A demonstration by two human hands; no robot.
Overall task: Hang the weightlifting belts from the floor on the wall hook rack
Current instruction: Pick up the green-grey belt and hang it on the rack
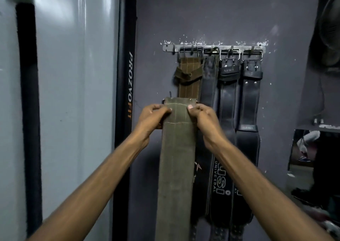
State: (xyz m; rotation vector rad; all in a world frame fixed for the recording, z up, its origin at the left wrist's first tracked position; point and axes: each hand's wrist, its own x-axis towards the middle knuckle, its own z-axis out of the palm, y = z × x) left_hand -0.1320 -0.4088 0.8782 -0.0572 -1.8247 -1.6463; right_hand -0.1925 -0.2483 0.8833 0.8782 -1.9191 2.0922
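Note:
I hold an olive-green weightlifting belt [177, 159] upright in front of the wall, its buckle end at the top and its length hanging down out of view. My left hand [152, 116] grips its upper left edge and my right hand [203, 117] its upper right edge. The metal hook rack [168, 48] is fixed to the dark wall above my hands. Several belts hang from it: a brown belt [189, 75], a dark belt [209, 86] and two black leather belts [228, 97] [251, 97]. The rack's leftmost hook looks bare.
A tall black padded column marked PROZVOFIT [127, 86] stands close on the left, beside a pale grey panel [73, 93]. A fan [331, 31] is at the upper right. Below it are a shelf [320, 126] and an opening with dark clutter on the floor.

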